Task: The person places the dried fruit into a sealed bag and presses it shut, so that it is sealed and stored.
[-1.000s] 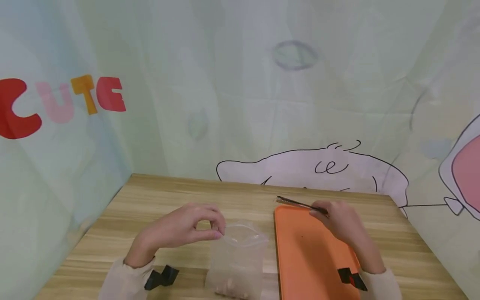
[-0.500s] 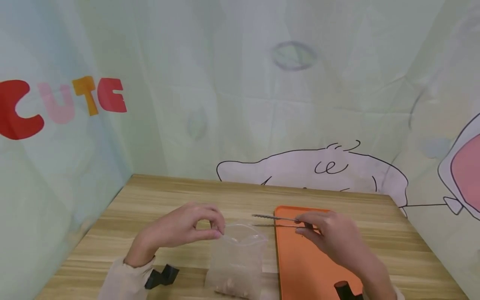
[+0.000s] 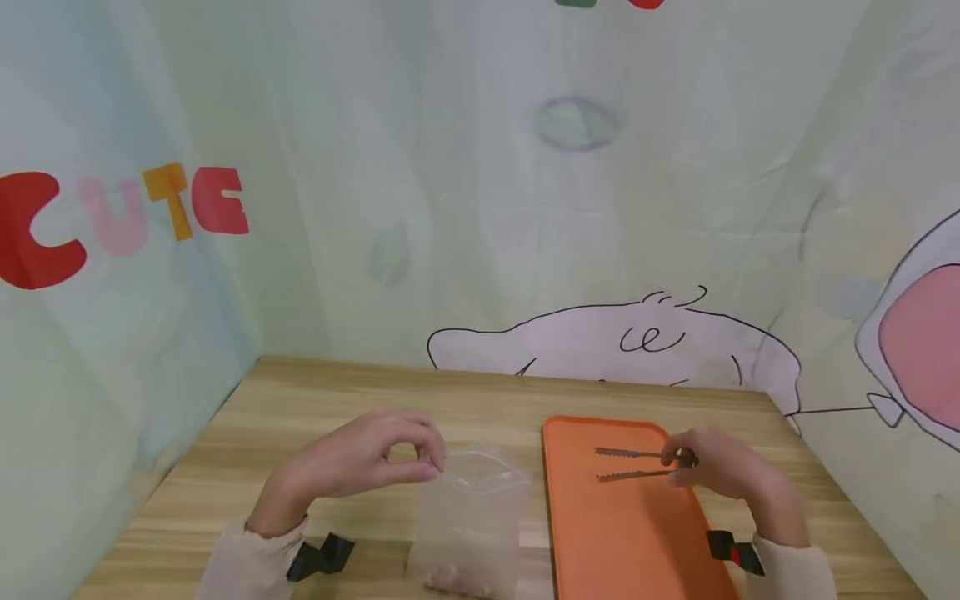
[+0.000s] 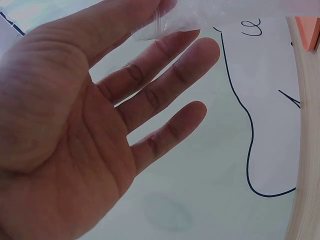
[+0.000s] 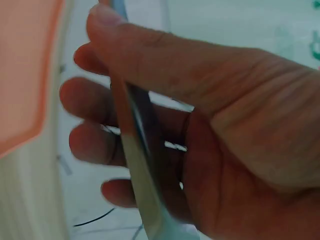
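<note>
My left hand (image 3: 367,454) pinches the top left edge of a clear zip bag (image 3: 472,517) between thumb and index finger, and the bag's mouth gapes. In the left wrist view a strip of the bag (image 4: 200,15) shows at the fingertips, while the other fingers extend loosely. Several small pale pieces (image 3: 453,579) lie at the bottom of the bag. My right hand (image 3: 720,467) grips metal tongs (image 3: 637,477) over the orange tray; their serrated arms are spread apart, with nothing between them. The right wrist view shows the tongs' shiny handle (image 5: 137,145) between thumb and fingers.
The orange tray (image 3: 600,533) lies to the right of the bag on a wood-grain table (image 3: 315,387). A pale printed curtain (image 3: 480,208) stands behind the table's back edge and along the left side.
The tongs, held together and pointing left over the tray's back edge, swung left to the bag's mouth and spread apart. Now the right hand has drawn them back rightward. The left hand stays put.
</note>
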Demonstrator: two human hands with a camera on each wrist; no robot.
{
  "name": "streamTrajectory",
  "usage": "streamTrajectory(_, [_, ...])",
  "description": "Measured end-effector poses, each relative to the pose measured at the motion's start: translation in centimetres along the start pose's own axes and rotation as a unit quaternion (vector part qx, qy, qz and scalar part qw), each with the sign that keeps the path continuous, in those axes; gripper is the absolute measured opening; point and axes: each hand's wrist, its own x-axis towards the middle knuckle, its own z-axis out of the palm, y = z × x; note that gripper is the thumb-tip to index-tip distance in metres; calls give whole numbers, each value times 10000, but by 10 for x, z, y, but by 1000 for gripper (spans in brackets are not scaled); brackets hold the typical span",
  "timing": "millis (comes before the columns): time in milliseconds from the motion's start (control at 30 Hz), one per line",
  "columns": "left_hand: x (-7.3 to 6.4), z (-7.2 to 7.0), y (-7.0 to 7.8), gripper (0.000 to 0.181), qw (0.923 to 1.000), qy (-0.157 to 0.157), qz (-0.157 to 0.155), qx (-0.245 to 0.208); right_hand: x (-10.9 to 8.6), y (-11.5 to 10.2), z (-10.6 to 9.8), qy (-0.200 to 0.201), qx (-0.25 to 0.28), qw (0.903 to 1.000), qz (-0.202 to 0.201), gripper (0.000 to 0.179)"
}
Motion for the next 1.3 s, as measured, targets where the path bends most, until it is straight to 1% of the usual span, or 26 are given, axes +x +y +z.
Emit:
streamTrajectory(67, [1,0,-1,6,10000,32,78,46,4,16,6,-210,198,9996,-53,10])
streamTrajectory(100, [0,1,-1,6,10000,26,70,29,7,21,11,-293,212,9993,-25,11])
streamTrajectory(200, [-1,1,-1,6,10000,9,27,33,14,30,20,-461,199,9987,80,12])
streamTrajectory(300, [-1,0,0,6,9999,-36,-113,13,20,30,26,-523,180,9977,381,14])
streamTrajectory(467, [2,-1,2,6,9992,-138,-360,-105,23,26,33,-483,127,9943,938,22])
streamTrajectory(567, [3,-1,3,5,9989,-149,-429,-145,23,24,35,-427,117,9932,1080,26])
streamTrajectory(733, [2,0,2,4,9991,-83,-402,-120,25,21,33,-262,-123,9953,923,26])
streamTrajectory(767, [1,1,2,4,9991,-77,-394,-131,25,20,32,-224,-190,9958,872,27])
streamTrajectory(867, [1,1,1,5,9991,-72,-387,-170,26,12,27,-57,-330,9981,508,32])
streamTrajectory(933, [1,2,0,6,9991,-63,-363,-192,26,3,23,206,-267,9993,159,36])
streamTrajectory(1000, [1,2,0,7,9993,-38,-318,-204,25,-12,19,488,-217,9983,-225,38])
streamTrajectory(1067, [3,3,0,7,9994,-15,-250,-218,24,-30,16,753,-113,9953,-594,40])
streamTrajectory(1133, [4,4,0,7,9996,12,-167,-230,21,-49,15,882,-35,9920,-904,41])
streamTrajectory(1200, [6,6,0,7,9997,46,-99,-231,19,-68,17,865,226,9882,-1240,43])
streamTrajectory(1300, [8,9,-1,5,9996,129,20,-242,15,-92,21,872,389,9809,-1695,46])
